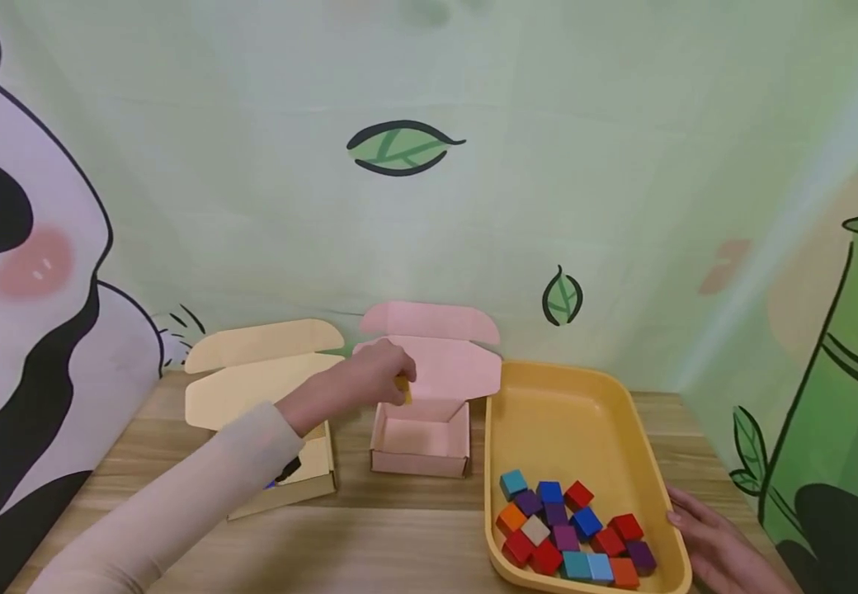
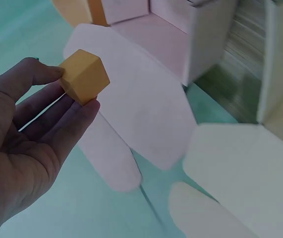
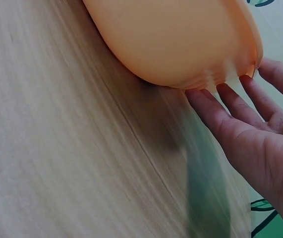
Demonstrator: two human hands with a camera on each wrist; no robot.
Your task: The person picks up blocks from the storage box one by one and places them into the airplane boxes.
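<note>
My left hand (image 1: 380, 375) pinches a yellow cube (image 2: 85, 77) between thumb and fingertips. It is held over the pink box (image 1: 420, 462), whose lid stands folded back, and does not touch the box. At the right, my right hand (image 1: 722, 540) holds the side rim of the yellow tray (image 1: 558, 404), its fingertips against the outer wall in the right wrist view. Several coloured cubes (image 1: 565, 538) lie at the tray's near end, among them red, purple, blue, teal and orange ones.
Left of the pink box stands an open beige box (image 1: 303, 497); my left forearm partly covers it and the dark and blue pieces (image 1: 289, 470) inside. Everything rests on a wooden table (image 1: 370, 544), with a printed cloth (image 1: 266, 206) hanging behind.
</note>
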